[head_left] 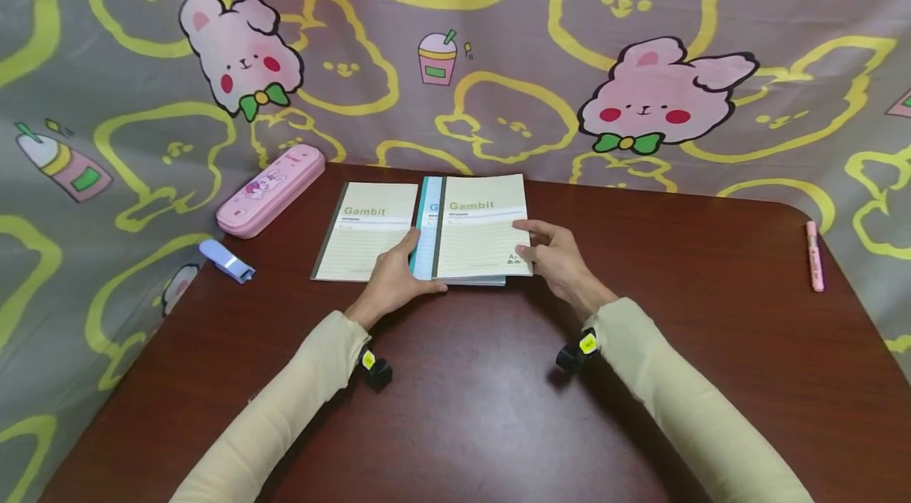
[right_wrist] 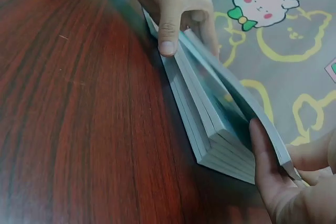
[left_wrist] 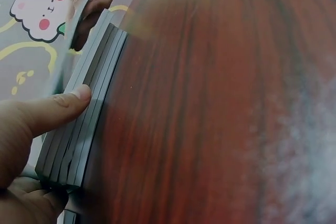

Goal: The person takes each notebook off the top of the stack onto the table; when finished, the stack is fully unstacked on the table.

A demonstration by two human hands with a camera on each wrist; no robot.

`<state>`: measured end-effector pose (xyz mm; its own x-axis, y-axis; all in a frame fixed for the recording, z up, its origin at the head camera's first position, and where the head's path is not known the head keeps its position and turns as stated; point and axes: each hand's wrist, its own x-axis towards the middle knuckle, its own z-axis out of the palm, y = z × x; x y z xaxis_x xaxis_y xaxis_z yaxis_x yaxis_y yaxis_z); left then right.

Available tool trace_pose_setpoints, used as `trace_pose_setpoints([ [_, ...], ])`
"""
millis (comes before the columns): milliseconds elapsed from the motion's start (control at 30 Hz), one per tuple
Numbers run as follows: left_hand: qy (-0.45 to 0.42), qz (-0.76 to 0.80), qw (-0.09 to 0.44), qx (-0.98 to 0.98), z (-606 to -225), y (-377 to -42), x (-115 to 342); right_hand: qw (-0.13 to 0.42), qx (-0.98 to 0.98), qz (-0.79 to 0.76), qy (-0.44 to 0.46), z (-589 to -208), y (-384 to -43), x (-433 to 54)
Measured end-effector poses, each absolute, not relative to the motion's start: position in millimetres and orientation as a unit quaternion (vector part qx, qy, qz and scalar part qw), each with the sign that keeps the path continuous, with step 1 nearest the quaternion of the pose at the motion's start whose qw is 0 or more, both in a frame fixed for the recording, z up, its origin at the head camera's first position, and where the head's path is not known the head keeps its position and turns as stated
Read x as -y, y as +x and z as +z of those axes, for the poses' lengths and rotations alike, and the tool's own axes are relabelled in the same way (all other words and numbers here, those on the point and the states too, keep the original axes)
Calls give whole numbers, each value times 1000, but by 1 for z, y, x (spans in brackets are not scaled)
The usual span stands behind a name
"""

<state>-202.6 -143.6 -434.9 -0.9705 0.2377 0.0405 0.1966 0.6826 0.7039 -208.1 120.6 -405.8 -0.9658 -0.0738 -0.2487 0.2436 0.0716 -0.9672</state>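
A stack of notebooks (left_wrist: 86,114) lies on the table, a blue notebook (head_left: 425,246) showing along its left side. My left hand (head_left: 394,277) grips the stack's near left corner, the thumb pressed across its front edges. Between the thumb and fingers of my right hand (head_left: 562,262) is the right edge of a cream notebook (head_left: 484,198) marked Gambit. In the right wrist view this top notebook (right_wrist: 257,114) tilts up from the stack on that side, leaving a wedge-shaped gap. Another cream notebook (head_left: 363,246) lies flat just left of the stack.
A pink pencil case (head_left: 270,190) and a light blue stapler-like object (head_left: 226,260) are at the table's left edge. Over on the far right lies a pink pen (head_left: 814,256). A patterned curtain (head_left: 512,36) hangs behind the brown table (head_left: 455,400).
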Motion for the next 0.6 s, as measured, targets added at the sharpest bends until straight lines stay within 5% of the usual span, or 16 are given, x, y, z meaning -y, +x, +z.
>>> trace_pose_setpoints([
  [600, 114, 387, 38, -914, -436, -204, 144, 48, -736, -672, 65, -384, -181, -180],
])
